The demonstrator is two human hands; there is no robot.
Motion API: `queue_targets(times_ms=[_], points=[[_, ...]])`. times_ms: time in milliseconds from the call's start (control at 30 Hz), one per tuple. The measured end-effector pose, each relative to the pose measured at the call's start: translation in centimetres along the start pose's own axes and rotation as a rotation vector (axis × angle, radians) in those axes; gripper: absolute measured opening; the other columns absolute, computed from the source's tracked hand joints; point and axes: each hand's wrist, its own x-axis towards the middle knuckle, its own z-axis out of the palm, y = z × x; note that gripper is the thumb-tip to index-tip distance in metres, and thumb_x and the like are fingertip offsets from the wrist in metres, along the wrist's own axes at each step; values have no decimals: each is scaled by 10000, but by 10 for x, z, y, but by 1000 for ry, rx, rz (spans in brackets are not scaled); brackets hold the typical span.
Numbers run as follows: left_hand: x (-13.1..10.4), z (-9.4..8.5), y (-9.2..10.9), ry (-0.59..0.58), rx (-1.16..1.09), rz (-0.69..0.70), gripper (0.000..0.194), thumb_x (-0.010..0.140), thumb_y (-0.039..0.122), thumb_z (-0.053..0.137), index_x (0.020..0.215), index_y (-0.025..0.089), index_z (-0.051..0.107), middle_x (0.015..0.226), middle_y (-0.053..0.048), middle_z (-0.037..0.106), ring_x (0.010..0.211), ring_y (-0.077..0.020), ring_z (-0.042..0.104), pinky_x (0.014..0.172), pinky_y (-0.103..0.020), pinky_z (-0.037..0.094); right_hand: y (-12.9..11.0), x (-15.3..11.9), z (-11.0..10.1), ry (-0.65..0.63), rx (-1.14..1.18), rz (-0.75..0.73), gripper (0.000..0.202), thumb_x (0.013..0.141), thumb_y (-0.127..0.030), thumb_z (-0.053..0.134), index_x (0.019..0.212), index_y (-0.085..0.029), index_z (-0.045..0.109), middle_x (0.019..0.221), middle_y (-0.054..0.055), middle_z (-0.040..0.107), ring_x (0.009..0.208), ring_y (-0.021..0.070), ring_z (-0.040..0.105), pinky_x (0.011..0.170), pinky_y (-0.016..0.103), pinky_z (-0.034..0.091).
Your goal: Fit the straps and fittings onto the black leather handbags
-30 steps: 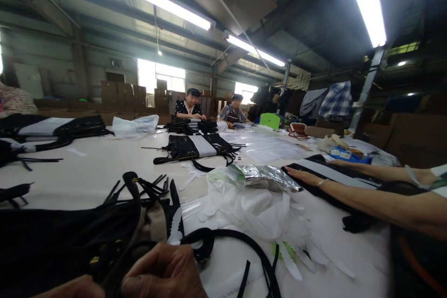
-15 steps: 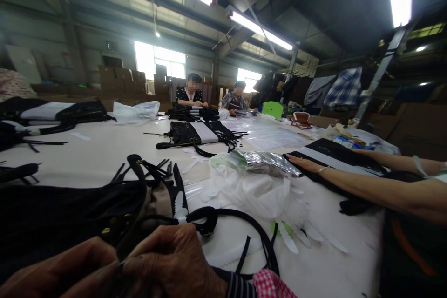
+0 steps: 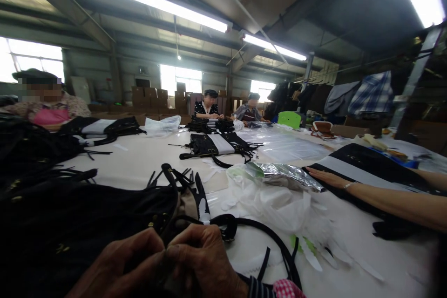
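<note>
White table (image 3: 139, 158) bears a black bag (image 3: 87, 214), both hands' fingers (image 3: 181, 247) pinched together on its strap (image 3: 258, 233).

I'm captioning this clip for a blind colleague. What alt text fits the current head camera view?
Two bare hands, left hand and right hand, pinch a black bag strap beside a black handbag on a long white table. A co-worker's arm rests on another black-and-white bag at right, near crumpled plastic bags; other people sit farther along.
</note>
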Motion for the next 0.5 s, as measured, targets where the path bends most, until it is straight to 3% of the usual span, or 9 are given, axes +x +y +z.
queue_targets(times_ms=[167,500], points=[[-6,1,15,-57,136,135,485,869,632,594,807,157,670,762,-28,637,717,-171,552,627,-233,432,0,0,1,7,-29,-68,296,686,-383,827,721,-109,719,502,-15,604,356,56,436,357,170,292],[-6,-2,9,-57,-13,233,397,874,519,658,837,125,676,722,-20,634,673,-144,543,609,-234,399,-1,-3,1,-38,-33,-129,296,765,-395,788,783,-113,698,573,3,647,396,57,468,392,168,317]])
